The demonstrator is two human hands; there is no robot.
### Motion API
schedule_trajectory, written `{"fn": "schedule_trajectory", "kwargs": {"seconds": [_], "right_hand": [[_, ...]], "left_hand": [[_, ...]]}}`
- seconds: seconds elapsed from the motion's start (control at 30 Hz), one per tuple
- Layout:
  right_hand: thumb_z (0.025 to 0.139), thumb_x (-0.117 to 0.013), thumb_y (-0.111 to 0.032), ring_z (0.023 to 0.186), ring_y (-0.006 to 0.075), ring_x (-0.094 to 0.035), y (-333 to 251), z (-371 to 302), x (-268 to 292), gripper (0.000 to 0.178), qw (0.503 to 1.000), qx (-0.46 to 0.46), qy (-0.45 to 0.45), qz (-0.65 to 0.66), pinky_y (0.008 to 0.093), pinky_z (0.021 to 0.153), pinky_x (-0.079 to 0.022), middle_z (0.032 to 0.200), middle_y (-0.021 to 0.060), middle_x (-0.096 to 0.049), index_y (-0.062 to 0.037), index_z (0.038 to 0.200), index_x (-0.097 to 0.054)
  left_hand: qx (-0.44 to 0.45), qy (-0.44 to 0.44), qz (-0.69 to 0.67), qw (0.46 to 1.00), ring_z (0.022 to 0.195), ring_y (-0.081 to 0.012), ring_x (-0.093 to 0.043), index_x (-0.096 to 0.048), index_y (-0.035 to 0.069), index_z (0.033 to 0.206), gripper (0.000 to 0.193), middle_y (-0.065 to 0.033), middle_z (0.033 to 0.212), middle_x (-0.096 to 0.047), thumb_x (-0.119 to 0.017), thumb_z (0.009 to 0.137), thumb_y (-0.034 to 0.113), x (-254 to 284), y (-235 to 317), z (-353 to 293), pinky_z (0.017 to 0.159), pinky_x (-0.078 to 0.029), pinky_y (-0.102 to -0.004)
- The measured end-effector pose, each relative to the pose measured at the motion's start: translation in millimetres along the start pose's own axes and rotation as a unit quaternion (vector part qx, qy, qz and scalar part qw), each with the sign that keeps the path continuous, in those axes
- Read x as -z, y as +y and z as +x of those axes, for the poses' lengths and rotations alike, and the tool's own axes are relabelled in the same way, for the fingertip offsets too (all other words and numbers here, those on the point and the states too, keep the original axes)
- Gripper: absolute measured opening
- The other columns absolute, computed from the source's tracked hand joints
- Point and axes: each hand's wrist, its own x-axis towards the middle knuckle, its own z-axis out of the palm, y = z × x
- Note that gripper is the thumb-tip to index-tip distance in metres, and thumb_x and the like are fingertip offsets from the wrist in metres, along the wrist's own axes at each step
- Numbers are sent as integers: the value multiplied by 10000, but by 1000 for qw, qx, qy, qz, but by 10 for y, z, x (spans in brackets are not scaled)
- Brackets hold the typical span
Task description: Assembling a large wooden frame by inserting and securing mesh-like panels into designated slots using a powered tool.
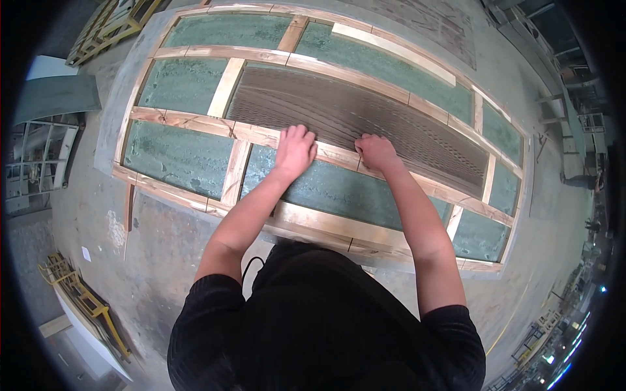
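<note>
A wooden frame (199, 122) divides a large flat panel into several bays. One middle bay holds a brown, ribbed sheet (339, 107) that looks like honeycomb core; other bays show a green, streaked surface (179, 156). My left hand (297, 153) lies over the near middle rail, fingers curled across it to the sheet's near edge. To its right, my right hand (378, 152) is closed at the seam between that rail and the sheet. Its fingertips are partly hidden, so what they pinch cannot be made out.
A pale loose batten (391, 52) lies along the far bay. Another wide board (339, 225) lies along the near edge by my body. Yellow metal racks (81, 287) stand at lower left, a wooden pallet (114, 29) at upper left. Equipment lines the right side.
</note>
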Motion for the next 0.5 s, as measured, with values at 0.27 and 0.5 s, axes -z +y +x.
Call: {"fn": "schedule_trajectory", "kwargs": {"seconds": [0.27,0.5], "right_hand": [[896,-658,-111,1123,314,-672,10,-32,-4,63,1000,-17,2,17,497,946,-535,1097,88,-662,-140,953,-656],[945,-614,-132,1124,326,-678,3,-67,-3,82,999,-18,9,29,498,942,-545,1126,101,-680,-131,994,-680]], "left_hand": [[-1,-22,-1,1000,1096,-311,-575,-712,95,1055,206,-105,1084,-606,-731,890,217,-95,105,-64,1007,-437,-475],[-17,-1,5,1000,1086,-297,-596,-715,95,1087,213,-94,1099,-621,-741,902,199,-87,116,-129,1010,-446,-466]]}}
